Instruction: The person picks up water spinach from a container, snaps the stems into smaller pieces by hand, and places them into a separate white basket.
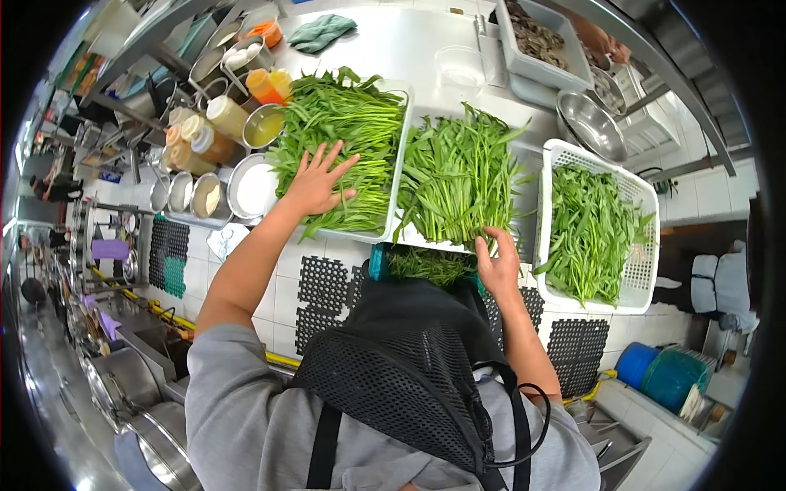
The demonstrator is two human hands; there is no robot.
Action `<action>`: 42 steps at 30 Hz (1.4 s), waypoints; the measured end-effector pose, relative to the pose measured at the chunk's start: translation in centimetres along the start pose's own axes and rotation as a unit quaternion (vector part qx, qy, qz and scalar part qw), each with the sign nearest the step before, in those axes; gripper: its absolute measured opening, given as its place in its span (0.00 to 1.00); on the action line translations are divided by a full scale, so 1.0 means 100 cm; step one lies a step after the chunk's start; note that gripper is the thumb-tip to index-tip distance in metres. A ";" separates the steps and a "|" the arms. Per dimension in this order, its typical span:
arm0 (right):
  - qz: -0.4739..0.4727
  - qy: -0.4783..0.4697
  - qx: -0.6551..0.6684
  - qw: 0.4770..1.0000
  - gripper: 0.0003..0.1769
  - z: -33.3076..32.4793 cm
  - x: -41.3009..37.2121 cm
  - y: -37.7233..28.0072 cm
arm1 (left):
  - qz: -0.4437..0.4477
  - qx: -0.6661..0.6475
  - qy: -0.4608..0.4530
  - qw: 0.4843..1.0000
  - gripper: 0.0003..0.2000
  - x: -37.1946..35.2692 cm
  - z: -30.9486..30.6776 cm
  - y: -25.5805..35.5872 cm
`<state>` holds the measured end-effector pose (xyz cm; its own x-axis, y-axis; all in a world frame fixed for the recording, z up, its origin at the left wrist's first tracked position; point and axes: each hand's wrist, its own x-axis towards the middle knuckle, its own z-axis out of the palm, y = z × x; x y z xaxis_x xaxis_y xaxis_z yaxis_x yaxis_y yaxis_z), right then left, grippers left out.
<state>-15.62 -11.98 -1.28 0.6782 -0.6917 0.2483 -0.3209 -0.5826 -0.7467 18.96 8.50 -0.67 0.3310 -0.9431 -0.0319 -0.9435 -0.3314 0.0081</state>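
My left hand [318, 182] lies with fingers spread on long green leafy stems [360, 123] that fill a clear plastic tub [403, 155]. My right hand [498, 255] is at the near edge of a second pile of greens [458, 176], its fingertips by the stem ends. That pile rests on a white board [434, 240]. To the right, a white perforated basket [647, 245] holds more cut greens [591, 233]. Below the counter edge, in front of my body, more greens [430, 266] sit in a teal container [377, 262].
Sauce bottles [228, 114], a bowl of yellow liquid [265, 126] and metal pots stand at the left. Behind are a green cloth [322, 33], a grey tub [540, 49] and a steel bowl [591, 124]. Other people are at the far right and far left.
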 end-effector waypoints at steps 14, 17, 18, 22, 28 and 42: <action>0.030 0.041 0.041 0.998 0.12 -0.008 -0.005 0.024 | -0.046 -0.063 -0.156 0.985 0.34 0.027 -0.111 0.027; 0.072 0.036 0.066 0.995 0.12 -0.002 -0.007 0.047 | 0.037 -0.293 0.040 0.954 0.22 0.030 -0.181 0.062; 0.069 0.032 0.066 0.995 0.12 0.000 -0.007 0.051 | 0.065 -0.344 0.091 0.932 0.19 0.030 -0.201 0.079; 0.061 0.018 0.062 0.996 0.10 0.002 -0.002 0.047 | 0.306 -0.339 0.233 0.859 0.19 0.023 -0.260 0.140; 0.074 -0.013 0.115 0.990 0.11 -0.011 0.007 0.008 | 0.276 -0.307 0.002 0.911 0.13 -0.012 -0.338 0.225; 0.175 -0.007 0.186 0.967 0.13 -0.002 -0.007 0.029 | 0.390 -0.328 -0.057 0.859 0.14 -0.012 -0.324 0.242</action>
<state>-17.16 -13.29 -3.47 0.5809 -0.8112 -0.0670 -0.2748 -0.1180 -0.9542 -3.71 0.75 31.92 -0.4354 -0.8889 0.1423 -0.6518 0.4204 0.6312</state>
